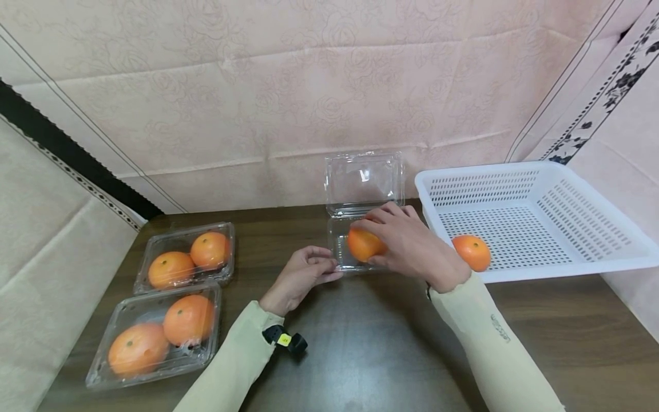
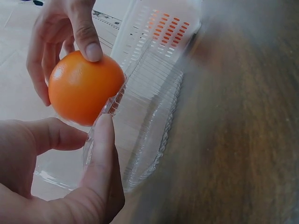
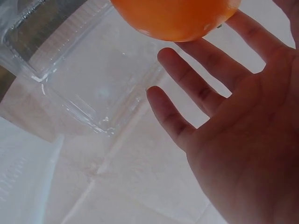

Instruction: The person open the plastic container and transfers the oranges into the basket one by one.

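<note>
An orange (image 1: pixel 364 245) is held in my right hand (image 1: pixel 412 243), over the base of a clear plastic clamshell box (image 1: pixel 338 252). In the left wrist view the thumb presses on top of the orange (image 2: pixel 84 88) and the fingers curl behind it. My left hand (image 1: pixel 304 276) pinches the near left edge of the box between thumb and fingers, as the left wrist view shows. The box's lid (image 1: pixel 364 183) stands raised at the back against the cloth. In the right wrist view the fingers (image 3: pixel 210 60) reach under the orange (image 3: pixel 177 18).
A white perforated basket (image 1: pixel 515 229) stands on the right, with one orange (image 1: pixel 472 253) in its near left corner. On the left lie two clear boxes, the rear box (image 1: pixel 146 260) and the front box (image 1: pixel 103 360), each with two oranges. Pink cloth (image 1: pixel 278 103) hangs behind the table.
</note>
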{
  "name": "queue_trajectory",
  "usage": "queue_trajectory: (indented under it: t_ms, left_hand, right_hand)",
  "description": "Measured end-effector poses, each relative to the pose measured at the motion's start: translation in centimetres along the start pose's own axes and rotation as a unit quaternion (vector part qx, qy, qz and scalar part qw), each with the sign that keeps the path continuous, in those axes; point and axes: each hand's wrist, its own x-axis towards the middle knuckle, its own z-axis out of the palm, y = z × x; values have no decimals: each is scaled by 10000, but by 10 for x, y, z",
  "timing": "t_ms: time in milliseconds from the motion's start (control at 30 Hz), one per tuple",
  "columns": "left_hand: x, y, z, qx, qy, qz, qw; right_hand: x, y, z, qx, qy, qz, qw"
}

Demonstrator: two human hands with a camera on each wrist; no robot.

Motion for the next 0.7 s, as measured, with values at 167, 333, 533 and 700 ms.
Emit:
queue_trajectory:
  t_ms: [167, 333, 533, 700]
  left_hand:
    - [0, 0, 0, 73, -7, -4, 10000]
    - [1, -1, -1, 65, -2, -2, 10000]
    - [0, -2, -2, 70, -14, 7, 10000]
    - [0, -1, -2, 91, -14, 16, 10000]
  right_hand:
    - [-3, -1, -6, -58, 30, 35, 10000]
    - [-6, -4, -11, -84, 4, 26, 10000]
    - [-10, -6, -15, -26, -18, 85, 10000]
    - [-11, -6, -17, 57, -29, 107, 9999]
